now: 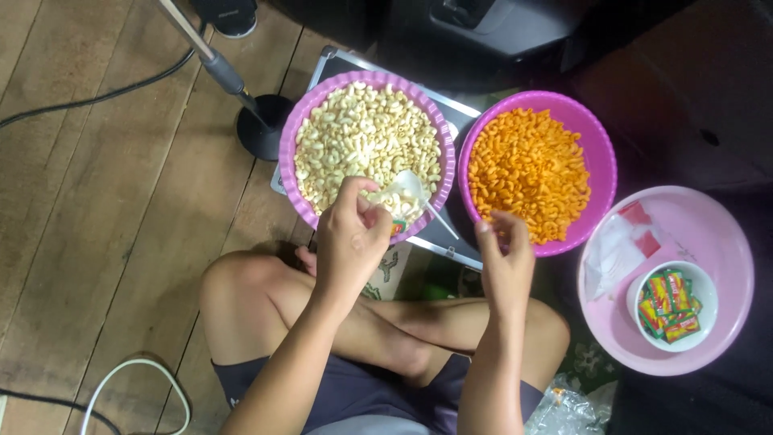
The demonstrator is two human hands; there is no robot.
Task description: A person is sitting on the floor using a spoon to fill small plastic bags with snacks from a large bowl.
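while left hand [352,234] holds spoon [408,190], right hand [506,256] hovers.

Plank floor [97,209]. Ahead of left hand [350,234]: metal case [338,60] under puff basin [366,149], stand base [262,129], cables [88,98]. Right of right hand [506,262]: pink basin [725,242].
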